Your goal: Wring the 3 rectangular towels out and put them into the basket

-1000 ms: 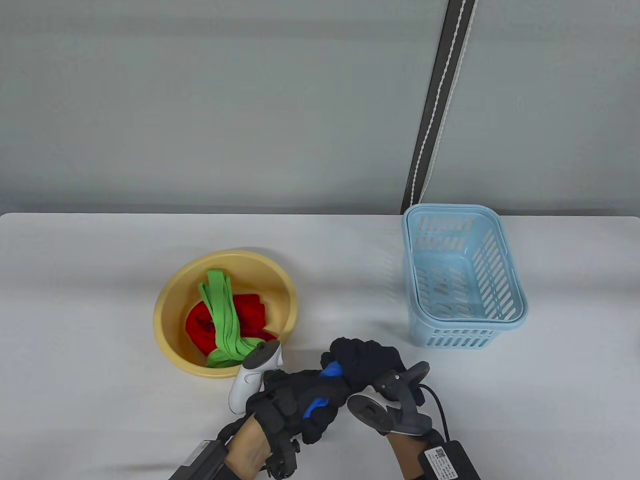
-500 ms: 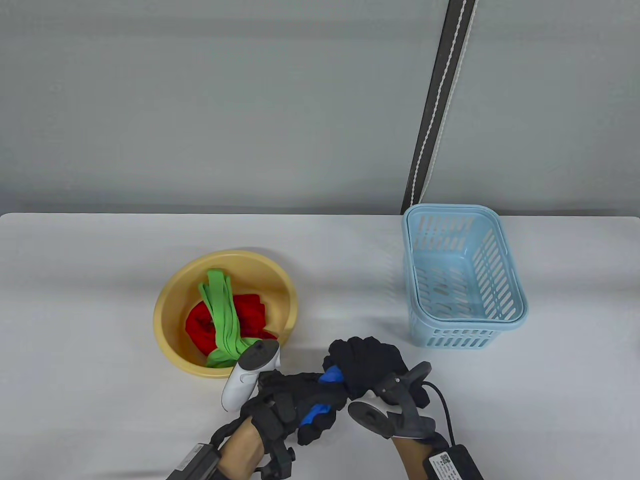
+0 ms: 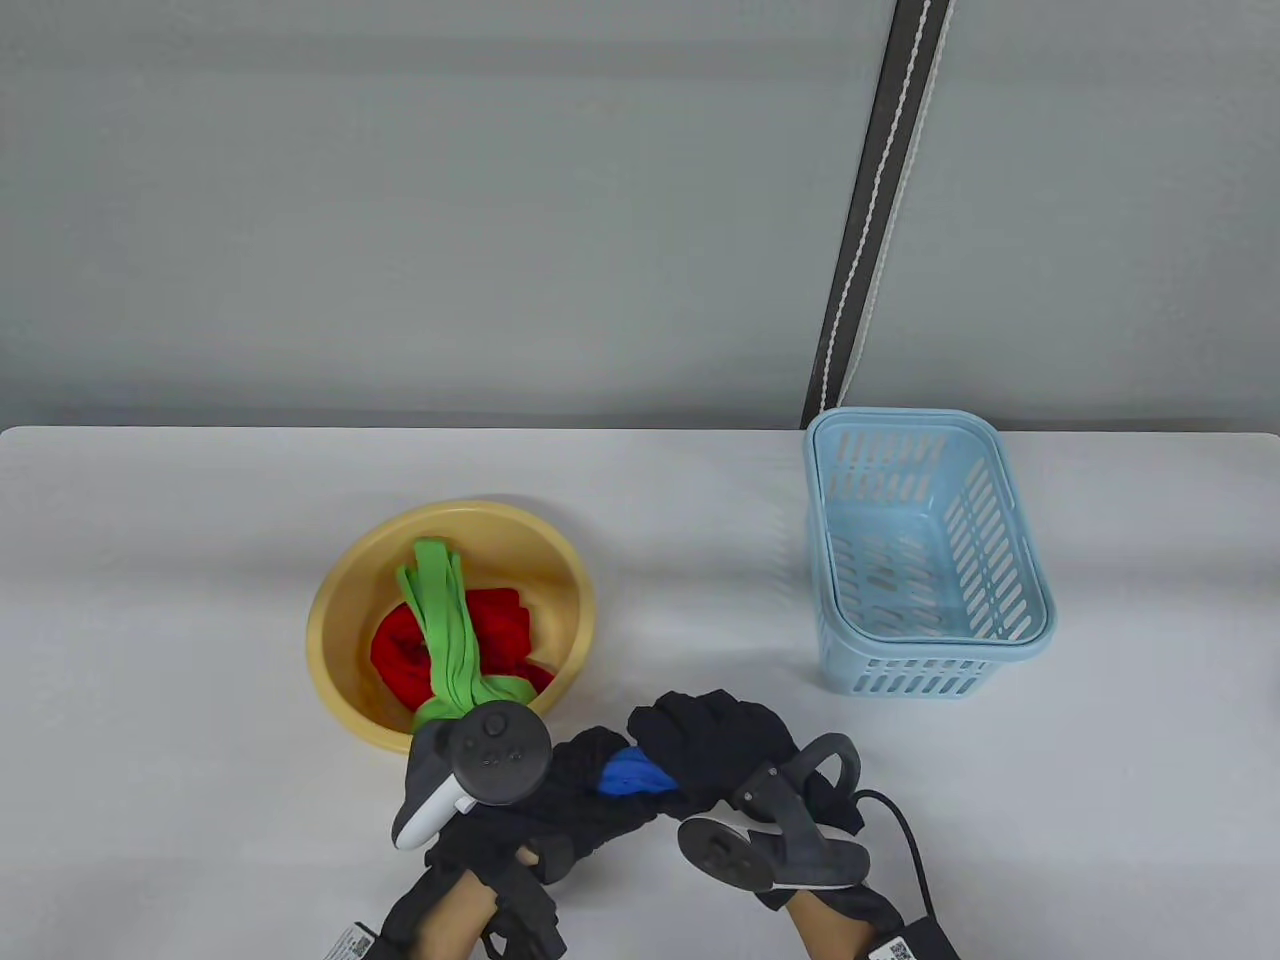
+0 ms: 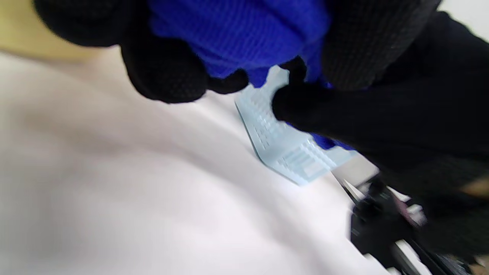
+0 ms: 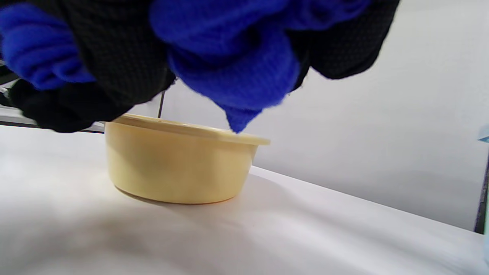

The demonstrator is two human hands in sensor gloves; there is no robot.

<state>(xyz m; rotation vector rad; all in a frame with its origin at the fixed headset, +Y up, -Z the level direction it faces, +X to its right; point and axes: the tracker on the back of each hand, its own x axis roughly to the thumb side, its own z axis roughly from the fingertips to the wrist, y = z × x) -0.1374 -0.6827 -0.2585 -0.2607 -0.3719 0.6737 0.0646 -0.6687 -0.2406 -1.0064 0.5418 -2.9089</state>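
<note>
Near the worktop's [image 3: 200, 600] front edge, left hand [image 3: 560, 800] and right hand [image 3: 720, 740] both grip the blue towel [image 3: 628, 772], bunched between them. Green towel [image 3: 445, 625] and red towel [image 3: 500, 625] lie in the yellow basin [image 3: 340, 600]; basket [image 3: 1010, 500] apparently holds no towel.

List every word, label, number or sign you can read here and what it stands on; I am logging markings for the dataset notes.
No text can be read.
White label on the black unit at the right forearm: a code pattern, too small to read.
White label at the left forearm: too small and cut off by the frame edge.
Pale blue slotted plastic basket, yellow round plastic basin and blue knitted towel: no markings visible.
</note>
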